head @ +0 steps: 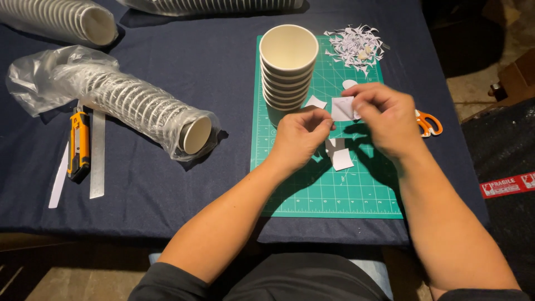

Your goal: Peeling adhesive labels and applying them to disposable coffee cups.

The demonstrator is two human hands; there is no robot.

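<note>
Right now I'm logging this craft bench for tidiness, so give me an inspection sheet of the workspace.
Surface: dark blue cloth-covered table with a green gridded cutting mat on it.
Job's things: small white paper square pinched between both hands; more white paper pieces on the mat; stack of white paper cups upright on the mat.
Clutter: pile of white paper shreds; orange-handled scissors; yellow utility knife; metal ruler; plastic-wrapped sleeves of cups.
Grippers: left hand and right hand both grip the square.
Cables: nothing seen.
Surroundings: dim floor; black bag with a red sticker to the right.
</note>
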